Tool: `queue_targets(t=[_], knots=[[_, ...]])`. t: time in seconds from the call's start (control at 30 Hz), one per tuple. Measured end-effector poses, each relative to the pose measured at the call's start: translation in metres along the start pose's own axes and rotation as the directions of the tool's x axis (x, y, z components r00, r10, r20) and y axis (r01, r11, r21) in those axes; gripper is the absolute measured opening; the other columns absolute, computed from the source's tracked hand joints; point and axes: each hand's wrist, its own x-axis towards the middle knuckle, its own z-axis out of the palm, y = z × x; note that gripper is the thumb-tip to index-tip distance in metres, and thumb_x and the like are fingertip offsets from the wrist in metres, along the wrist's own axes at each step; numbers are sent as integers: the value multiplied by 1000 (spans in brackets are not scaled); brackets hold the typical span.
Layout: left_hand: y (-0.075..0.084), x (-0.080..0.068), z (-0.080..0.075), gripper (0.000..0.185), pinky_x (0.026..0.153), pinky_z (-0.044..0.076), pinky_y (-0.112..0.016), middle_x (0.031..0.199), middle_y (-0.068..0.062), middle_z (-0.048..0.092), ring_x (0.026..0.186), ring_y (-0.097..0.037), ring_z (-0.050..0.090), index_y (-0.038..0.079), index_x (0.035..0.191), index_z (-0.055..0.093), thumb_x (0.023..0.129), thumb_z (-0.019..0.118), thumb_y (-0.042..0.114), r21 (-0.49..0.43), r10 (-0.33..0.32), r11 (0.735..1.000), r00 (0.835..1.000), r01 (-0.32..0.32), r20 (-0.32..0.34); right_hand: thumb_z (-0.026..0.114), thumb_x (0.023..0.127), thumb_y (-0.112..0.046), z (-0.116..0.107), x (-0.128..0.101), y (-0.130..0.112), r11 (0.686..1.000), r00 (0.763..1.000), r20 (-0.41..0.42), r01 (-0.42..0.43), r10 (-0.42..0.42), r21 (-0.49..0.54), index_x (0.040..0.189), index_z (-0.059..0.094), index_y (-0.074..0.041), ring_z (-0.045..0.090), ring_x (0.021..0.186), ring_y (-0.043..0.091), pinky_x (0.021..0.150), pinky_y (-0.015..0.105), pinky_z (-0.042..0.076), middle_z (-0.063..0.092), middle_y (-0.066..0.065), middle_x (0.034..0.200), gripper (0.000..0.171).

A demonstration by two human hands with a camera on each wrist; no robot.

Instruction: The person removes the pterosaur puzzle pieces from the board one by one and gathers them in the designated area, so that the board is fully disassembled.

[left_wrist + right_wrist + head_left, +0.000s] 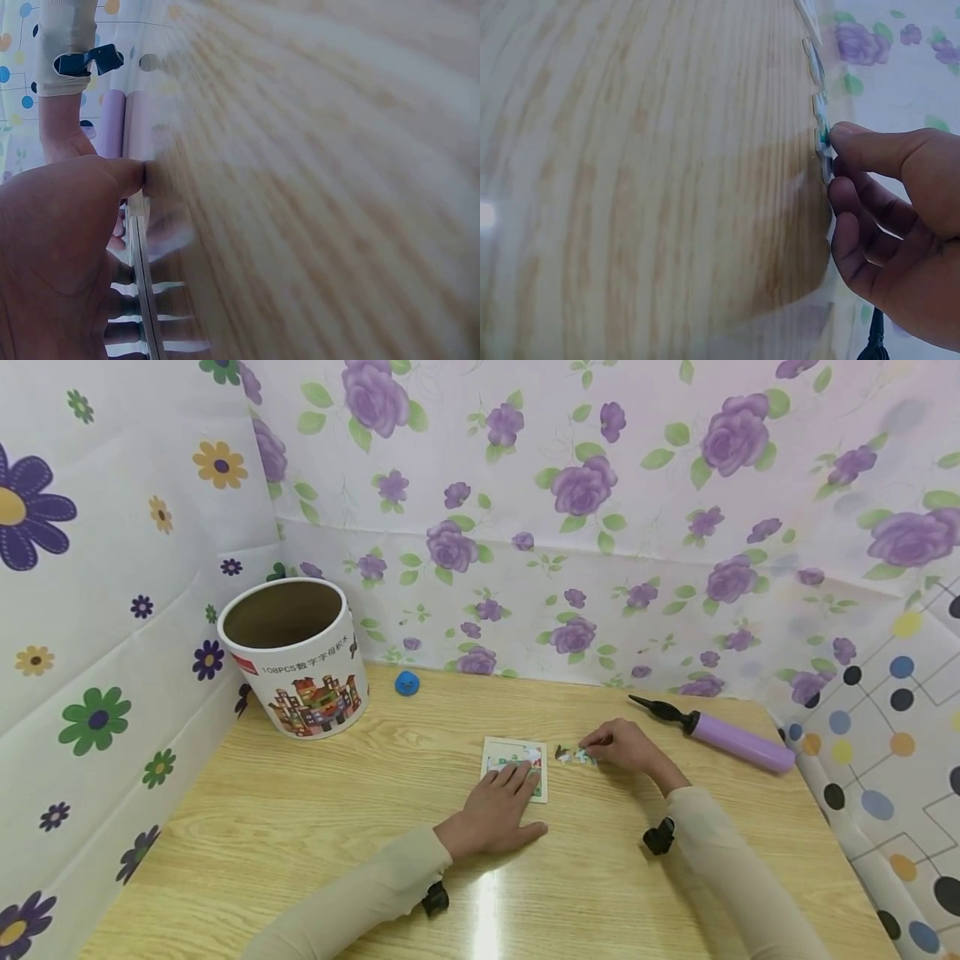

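Note:
My left hand (501,810) rests palm down, its extended fingers on a small square jigsaw puzzle board (517,742) with a light frame and a coloured picture. The hand covers the board's lower left part. Just right of the board lie loose puzzle pieces (562,754). My right hand (626,746) pinches a puzzle piece (581,756) with white, blue and green print between thumb and fingers. In the right wrist view, the thumb tip lies on the puzzle piece (823,135), close over the table, and the other fingers curl beneath.
A lilac hand pump (738,743) with a black nozzle lies at the right back. A large white printed bucket (300,668) stands at the left back, beside a small blue rubber duck (407,682). Floral cloth walls border the wooden table (300,810).

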Motion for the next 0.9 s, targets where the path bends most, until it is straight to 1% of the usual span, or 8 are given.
queue_targets(t=[0.17, 0.33, 0.63, 0.77, 0.9], knots=[[1, -1, -1, 81, 122, 26, -45, 171, -8, 16, 156, -26, 20, 14, 165, 20, 104, 37, 65, -3, 4, 1000, 1000, -4, 7, 72, 97, -18, -1, -1, -10, 1000, 999, -34, 2, -2, -5, 114, 80, -12, 69, 90, 18, 79, 39, 58, 76, 5, 107, 19], [1, -2, -2, 82, 123, 26, -46, 171, -10, 16, 156, -27, 19, 13, 165, 20, 104, 37, 65, -10, 6, 1000, 1000, -6, 8, 71, 98, -17, 2, 2, -24, 999, 998, -46, 32, -32, 0, 119, 77, -8, 70, 92, 21, 80, 41, 59, 75, 6, 105, 24], [2, -1, 1, 83, 122, 27, -48, 169, -14, 19, 156, -30, 21, 10, 164, 23, 103, 38, 65, -19, 5, 1000, 1000, -6, -3, 72, 96, -14, 14, 14, -44, 996, 997, -47, 69, -66, 50, 119, 77, -7, 71, 94, 23, 81, 41, 59, 76, 6, 104, 24], [2, -3, 0, 87, 124, 22, -47, 171, -15, 14, 157, -31, 15, 7, 164, 17, 103, 36, 66, -25, 15, 1000, 1000, -14, 26, 73, 96, -15, 20, 20, -53, 995, 996, -34, 81, -79, 53, 119, 77, -7, 71, 93, 20, 81, 40, 58, 76, 3, 102, 24], [0, -7, -1, 89, 125, 20, -46, 171, -15, 10, 158, -31, 11, 4, 164, 15, 104, 33, 67, -12, 32, 999, 999, -31, 45, 74, 95, -16, 25, 24, -63, 994, 996, -16, 92, -91, 63, 118, 77, -6, 71, 93, 19, 82, 41, 58, 77, 4, 102, 25]])
